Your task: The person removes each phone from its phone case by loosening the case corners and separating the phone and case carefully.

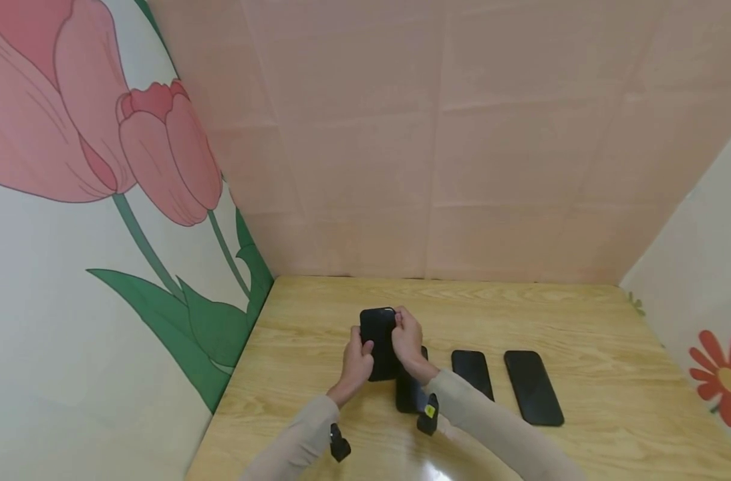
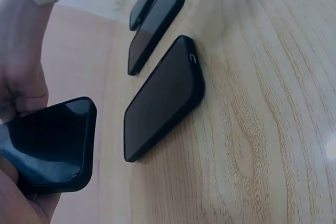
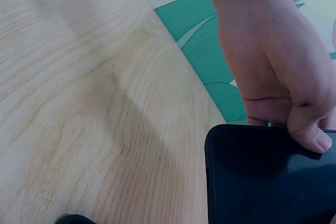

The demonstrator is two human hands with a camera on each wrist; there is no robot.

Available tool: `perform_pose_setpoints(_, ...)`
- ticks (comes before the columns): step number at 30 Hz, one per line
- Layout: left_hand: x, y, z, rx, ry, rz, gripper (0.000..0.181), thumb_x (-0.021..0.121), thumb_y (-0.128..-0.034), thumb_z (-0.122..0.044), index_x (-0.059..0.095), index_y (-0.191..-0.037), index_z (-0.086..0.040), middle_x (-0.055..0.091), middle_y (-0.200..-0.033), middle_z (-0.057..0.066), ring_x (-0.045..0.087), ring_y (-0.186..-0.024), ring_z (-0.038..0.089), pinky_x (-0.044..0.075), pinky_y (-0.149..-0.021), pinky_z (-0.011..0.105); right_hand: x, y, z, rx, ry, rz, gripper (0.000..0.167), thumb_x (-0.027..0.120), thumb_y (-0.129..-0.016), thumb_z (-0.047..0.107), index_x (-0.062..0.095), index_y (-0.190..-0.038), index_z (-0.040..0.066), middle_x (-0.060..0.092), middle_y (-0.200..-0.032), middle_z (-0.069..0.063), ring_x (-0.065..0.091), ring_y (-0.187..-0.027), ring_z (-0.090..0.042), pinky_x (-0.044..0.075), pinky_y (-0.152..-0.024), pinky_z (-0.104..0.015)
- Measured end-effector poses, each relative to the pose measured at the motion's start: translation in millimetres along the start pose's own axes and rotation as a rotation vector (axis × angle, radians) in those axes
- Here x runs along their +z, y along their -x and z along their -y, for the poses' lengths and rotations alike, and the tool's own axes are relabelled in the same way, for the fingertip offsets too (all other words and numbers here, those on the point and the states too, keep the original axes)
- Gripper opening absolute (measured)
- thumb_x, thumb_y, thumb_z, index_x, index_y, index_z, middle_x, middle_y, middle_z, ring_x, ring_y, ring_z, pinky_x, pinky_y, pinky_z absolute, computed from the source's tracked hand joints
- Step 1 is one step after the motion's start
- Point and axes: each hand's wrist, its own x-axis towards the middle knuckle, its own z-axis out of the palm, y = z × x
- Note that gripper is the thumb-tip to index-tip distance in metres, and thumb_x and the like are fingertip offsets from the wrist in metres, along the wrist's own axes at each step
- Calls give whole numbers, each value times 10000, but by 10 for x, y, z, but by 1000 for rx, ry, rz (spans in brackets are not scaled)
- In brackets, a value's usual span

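Note:
A black smartphone (image 1: 377, 341), apparently in a dark case, is held up above the table between both hands. My left hand (image 1: 358, 361) grips its left edge, with the thumb over the screen, as the right wrist view also shows on this phone (image 3: 262, 182). On the opposite side, my right hand (image 1: 407, 339) holds the upper right edge near the corner. A second black phone (image 1: 409, 395) lies on the table just beneath, partly covered by the right hand and wrist. In the left wrist view, the held phone (image 2: 52, 145) has a dark, reflective screen.
To the right lie two more black phones, one (image 1: 472, 371) partly behind the right sleeve and another (image 1: 534, 387) farther right. The wood-grain table (image 1: 317, 300) meets a pink back wall (image 1: 365, 147), a tulip-printed left wall (image 1: 173, 160) and a flower-printed right wall (image 1: 702, 280).

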Motion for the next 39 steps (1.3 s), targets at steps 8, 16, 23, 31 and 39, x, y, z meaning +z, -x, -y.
perform_pose_setpoints(8,-36,-16,2,13,13,30,235,485,-956,98,470,-1174,14,597,-1000,158,554,-906,252,475,-802,417,-38,-17,13,46,-62,27,226,411,-968,-59,597,-853,-4,555,-791,-93,508,-761,-237,415,-692,-344)
perform_pose_setpoints(16,-98,-9,22,21,50,42,218,485,-968,91,480,-1176,27,598,-1004,151,556,-885,231,484,-772,367,-69,7,10,-2,-95,77,262,419,-1037,19,632,-888,-18,609,-838,-107,553,-797,-219,440,-714,-329)
perform_pose_setpoints(23,-127,5,48,12,142,46,206,471,-987,82,485,-1189,42,621,-1121,231,645,-964,333,550,-776,448,-100,-22,-62,94,-255,216,274,386,-1067,85,626,-1029,-43,523,-766,-64,516,-681,-185,455,-600,-302)
perform_pose_setpoints(31,-272,82,-299,14,176,63,182,451,-970,130,473,-1151,127,613,-1096,317,649,-955,430,549,-778,521,-215,-17,-10,122,-394,345,308,343,-1071,53,586,-1179,-103,615,-900,-163,590,-763,-221,528,-659,-365)
perform_pose_setpoints(39,-159,-22,4,-11,214,31,200,454,-995,89,478,-1194,94,627,-1116,293,641,-991,417,538,-812,525,-177,-34,-111,111,-397,351,326,376,-1075,80,565,-1287,-79,639,-990,-164,615,-821,-211,545,-712,-367)
